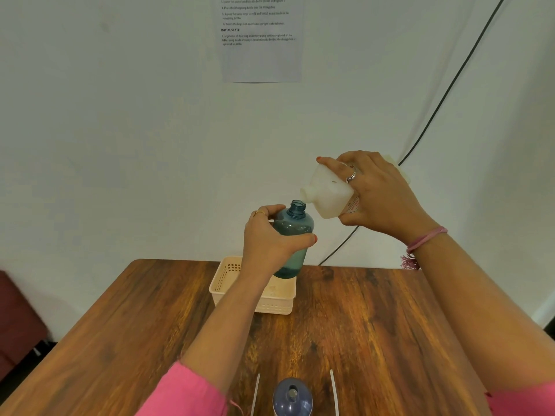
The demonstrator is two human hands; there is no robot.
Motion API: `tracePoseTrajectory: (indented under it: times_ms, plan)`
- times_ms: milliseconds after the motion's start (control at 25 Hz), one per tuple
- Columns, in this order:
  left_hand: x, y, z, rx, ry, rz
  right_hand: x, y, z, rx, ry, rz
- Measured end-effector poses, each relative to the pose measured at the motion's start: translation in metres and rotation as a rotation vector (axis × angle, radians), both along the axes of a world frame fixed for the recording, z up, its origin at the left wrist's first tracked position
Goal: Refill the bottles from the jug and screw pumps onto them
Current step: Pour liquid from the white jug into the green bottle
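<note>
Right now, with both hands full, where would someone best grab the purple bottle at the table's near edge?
Grip the purple bottle round its body from the side. It stands upright with its mouth open, so the wide rounded shoulder gives the fingers better purchase than the narrow neck.

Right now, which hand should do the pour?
Right. The right hand already grips the tilted white jug, its spout at the blue bottle's open mouth; the left hand holds that bottle.

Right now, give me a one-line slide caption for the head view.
Left hand holds the open blue bottle above the basket while the right hand tips the white jug toward its mouth.
</note>
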State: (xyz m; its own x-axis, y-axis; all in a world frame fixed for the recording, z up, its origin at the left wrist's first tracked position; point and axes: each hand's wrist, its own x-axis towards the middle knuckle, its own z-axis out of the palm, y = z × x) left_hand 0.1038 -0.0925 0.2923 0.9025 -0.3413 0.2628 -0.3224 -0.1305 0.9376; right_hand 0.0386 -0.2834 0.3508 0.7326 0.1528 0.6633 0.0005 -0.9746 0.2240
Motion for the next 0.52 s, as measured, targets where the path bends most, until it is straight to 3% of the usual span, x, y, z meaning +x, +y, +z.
tracePoseTrajectory:
  times_ms: [320,520]
  plan:
    - [0.002,0.007,-0.011,-0.022,0.026,0.028,0.001,0.011,-0.029,0.177,0.014,-0.017]
    - [0.003,0.023,-0.026,-0.023,0.063,0.049,0.003,0.022,-0.059,0.527,0.076,0.004]
